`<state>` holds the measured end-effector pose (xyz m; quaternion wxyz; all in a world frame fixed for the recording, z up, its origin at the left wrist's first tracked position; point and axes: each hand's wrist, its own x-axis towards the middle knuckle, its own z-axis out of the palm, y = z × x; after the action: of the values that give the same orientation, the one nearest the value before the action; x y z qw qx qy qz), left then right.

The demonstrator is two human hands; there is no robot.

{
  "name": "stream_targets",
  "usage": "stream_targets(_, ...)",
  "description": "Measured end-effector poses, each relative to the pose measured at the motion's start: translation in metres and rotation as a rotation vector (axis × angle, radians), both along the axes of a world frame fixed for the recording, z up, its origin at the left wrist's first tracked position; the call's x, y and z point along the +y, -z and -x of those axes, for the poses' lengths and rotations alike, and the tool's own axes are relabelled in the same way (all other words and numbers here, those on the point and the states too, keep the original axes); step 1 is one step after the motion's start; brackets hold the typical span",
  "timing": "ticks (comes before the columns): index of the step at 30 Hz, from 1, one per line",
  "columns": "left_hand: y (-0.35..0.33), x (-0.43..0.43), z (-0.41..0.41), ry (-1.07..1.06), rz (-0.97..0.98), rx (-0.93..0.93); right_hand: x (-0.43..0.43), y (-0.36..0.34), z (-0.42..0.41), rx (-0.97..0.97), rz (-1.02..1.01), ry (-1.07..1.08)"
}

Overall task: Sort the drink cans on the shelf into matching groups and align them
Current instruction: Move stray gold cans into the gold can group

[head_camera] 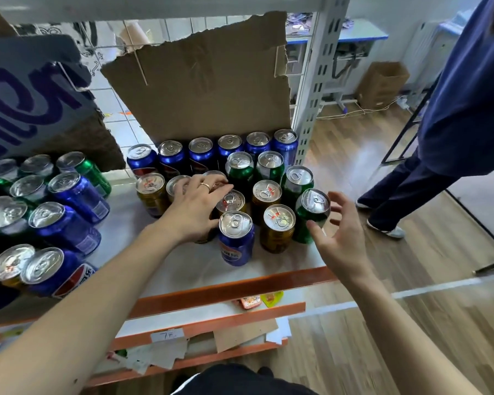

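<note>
Your left hand (196, 208), a gold ring on one finger, lies palm-down with fingers spread over the gold cans at the centre of the white shelf (274, 266), gripping nothing that shows. Your right hand (338, 238) hangs open, fingers apart, thumb touching the nearest green can (311, 215) at the shelf's right edge.

Nearest you in the centre group stands one blue can (236, 238) with a partly readable Pepsi-style label. Beside it is a gold can (277, 228); about six gold ones show, some hidden under your hand. Four green cans stand to the right. Behind them, six blue cans (211, 151) form a row against torn brown cardboard (208, 89). All have round, shiny aluminium tops with pull tabs.

At left, a mixed cluster (54, 206) of blue, green and gold cans sits unsorted.
</note>
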<state>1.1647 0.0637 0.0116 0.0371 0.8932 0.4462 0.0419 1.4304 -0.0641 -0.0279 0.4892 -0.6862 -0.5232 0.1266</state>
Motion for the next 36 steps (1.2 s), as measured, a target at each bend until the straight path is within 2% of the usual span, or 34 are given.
stream_targets(7, -0.002, 0.006, -0.004, 0.05, -0.006, 0.109, 0.001, 0.001, 0.003, 0.049, 0.033, -0.004)
stream_targets(12, -0.001, 0.01, -0.003, 0.044, 0.044, -0.005, 0.003, 0.001, 0.003, 0.099, 0.109, -0.03)
stream_targets(17, -0.01, 0.018, 0.001, 0.133, -0.019, -0.154, 0.006, 0.0, 0.008, 0.188, 0.166, -0.057)
stream_targets(21, -0.052, 0.021, 0.001, 0.104, 0.123, -0.382, 0.007, -0.002, 0.008, 0.222, 0.174, -0.069)
stream_targets(23, -0.077, 0.018, 0.005, 0.082, 0.224, -0.56, 0.007, -0.003, 0.006, 0.227, 0.172, -0.084)
stream_targets(29, -0.114, 0.004, 0.023, -0.067, 0.561, -1.288, 0.006, -0.003, 0.006, 0.221, 0.182, -0.104)
stream_targets(32, -0.11, -0.011, 0.02, -0.15, 0.854, -1.654, 0.005, -0.003, 0.005, 0.211, 0.175, -0.104)
stream_targets(36, -0.098, -0.038, 0.012, -0.379, 1.078, -1.836, 0.006, -0.005, 0.003, 0.27, 0.148, -0.142)
